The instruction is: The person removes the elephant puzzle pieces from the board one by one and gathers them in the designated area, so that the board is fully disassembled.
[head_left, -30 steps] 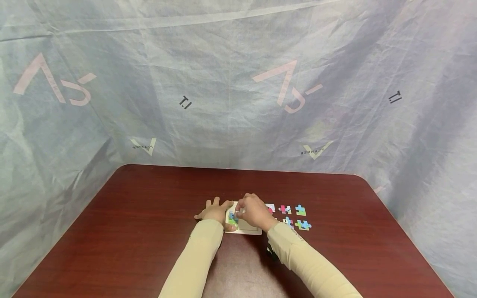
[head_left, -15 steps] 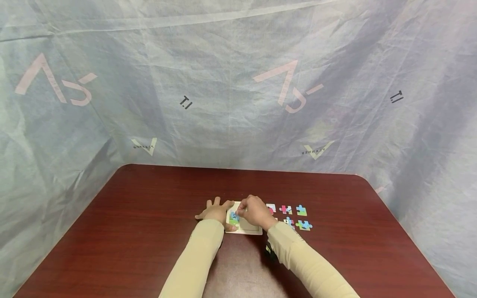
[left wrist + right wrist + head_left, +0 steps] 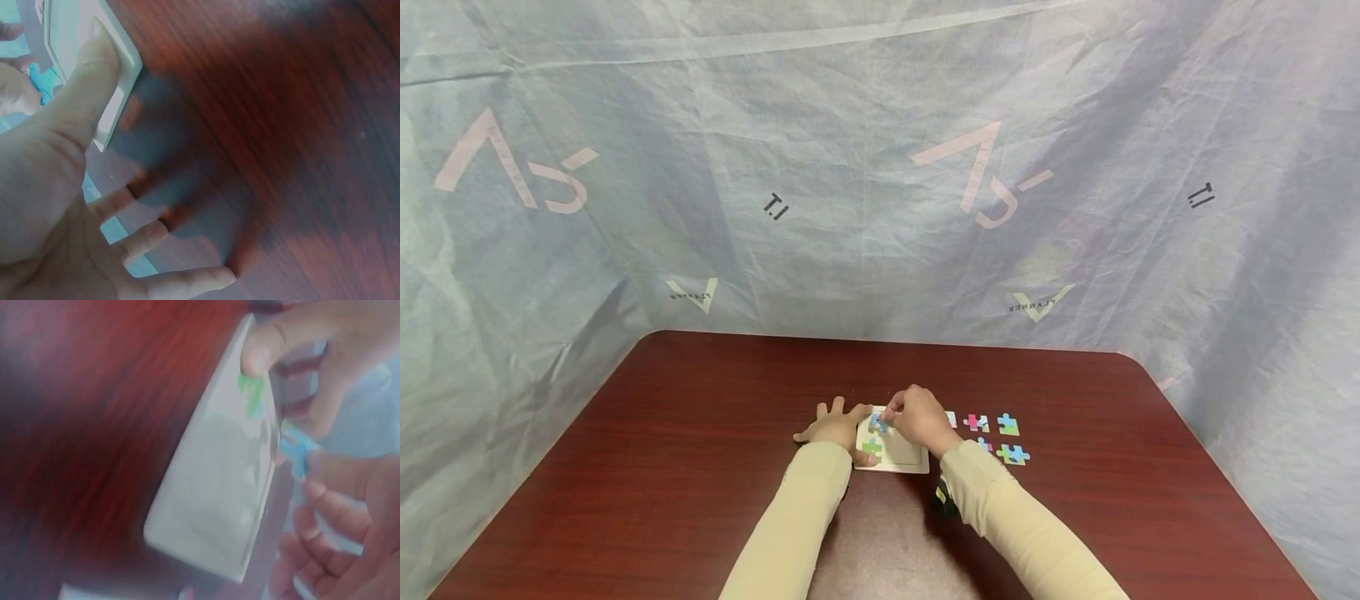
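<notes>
A white puzzle tray [image 3: 904, 456] lies on the table before me. My left hand [image 3: 833, 430] is spread at its left side, fingers straight on the table, while the thumb [image 3: 94, 69] presses the tray's rim. A green puzzle piece [image 3: 872, 448] sits in the near left corner of the tray, by the left thumb. Between thumb and fingertips, my right hand [image 3: 919, 418] pinches a blue puzzle piece [image 3: 299, 453] over the tray's far left part. In the right wrist view that piece is tilted and apart from the green one.
To the right of the tray lie several loose puzzle pieces, among them a red one [image 3: 977, 422], a blue-green one [image 3: 1008, 425] and a green-blue one [image 3: 1013, 454]. My right hand and forearm partly cover others. A grey cloth [image 3: 865, 250] hangs behind the table [image 3: 700, 467].
My right hand has lifted and shifted slightly away from me with the blue puzzle piece, which has left its spot beside the green piece. My left hand stays in place.
</notes>
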`<state>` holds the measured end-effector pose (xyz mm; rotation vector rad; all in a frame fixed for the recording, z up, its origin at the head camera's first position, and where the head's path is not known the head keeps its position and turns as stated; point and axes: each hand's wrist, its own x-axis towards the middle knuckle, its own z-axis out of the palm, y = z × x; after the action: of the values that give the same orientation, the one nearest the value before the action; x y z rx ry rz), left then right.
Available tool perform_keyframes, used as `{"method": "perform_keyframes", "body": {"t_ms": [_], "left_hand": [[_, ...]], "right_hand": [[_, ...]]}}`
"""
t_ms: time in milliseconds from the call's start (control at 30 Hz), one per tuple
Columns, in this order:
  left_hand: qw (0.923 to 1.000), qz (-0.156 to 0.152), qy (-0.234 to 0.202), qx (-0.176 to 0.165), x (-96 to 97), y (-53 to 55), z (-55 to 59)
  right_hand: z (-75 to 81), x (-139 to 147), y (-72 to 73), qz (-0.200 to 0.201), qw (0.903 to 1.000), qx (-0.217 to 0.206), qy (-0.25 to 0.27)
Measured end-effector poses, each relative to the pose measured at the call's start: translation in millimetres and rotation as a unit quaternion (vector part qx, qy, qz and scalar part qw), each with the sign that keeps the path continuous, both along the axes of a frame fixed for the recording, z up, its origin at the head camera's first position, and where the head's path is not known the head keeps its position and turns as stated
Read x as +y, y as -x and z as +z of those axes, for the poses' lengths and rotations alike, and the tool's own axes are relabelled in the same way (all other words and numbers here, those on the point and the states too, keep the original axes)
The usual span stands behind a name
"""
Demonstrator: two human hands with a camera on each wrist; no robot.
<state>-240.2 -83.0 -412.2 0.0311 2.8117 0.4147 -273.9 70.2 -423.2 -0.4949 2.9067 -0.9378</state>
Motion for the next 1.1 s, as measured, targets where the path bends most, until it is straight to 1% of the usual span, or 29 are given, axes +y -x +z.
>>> {"method": "perform_keyframes", "body": {"t_ms": [133,267,400,500,600,700,833,967,1100], "left_hand": [[1.0,0.0,-0.005,0.002,0.0,0.2,-1.9],[1.0,0.002,-0.005,0.001,0.3,-1.8,0.1],[1.0,0.002,-0.002,0.002,2.1,-5.7,6.5],[1.0,0.002,0.0,0.003,2.8,-9.0,11.8],[1.0,0.002,0.001,0.002,2.4,-10.8,14.4],[1.0,0.002,-0.002,0.003,2.1,-9.4,12.4],[1.0,0.002,-0.002,0.003,0.9,-3.7,4.2],[1.0,0.003,-0.004,0.0,-0.6,1.9,-3.5],[0.9999,0.005,-0.011,-0.001,-1.0,1.6,-3.5]], "right_hand": [[2.1,8,2.7,0.012,0.9997,-0.014,-0.012],[0.5,14,5.6,0.016,0.9993,-0.017,-0.028],[-2.2,18,6.2,0.007,0.9981,0.007,-0.061],[-4.5,19,4.8,0.003,0.9952,0.026,-0.095],[-7.5,19,2.9,0.005,0.9918,0.041,-0.121],[-9.6,19,0.9,0.006,0.9898,0.055,-0.131],[-9.6,20,-0.6,0.013,0.9902,0.065,-0.123],[-8.0,23,-1.4,0.029,0.9919,0.052,-0.113],[-5.6,25,-3.3,0.035,0.9923,0.03,-0.115]]}}
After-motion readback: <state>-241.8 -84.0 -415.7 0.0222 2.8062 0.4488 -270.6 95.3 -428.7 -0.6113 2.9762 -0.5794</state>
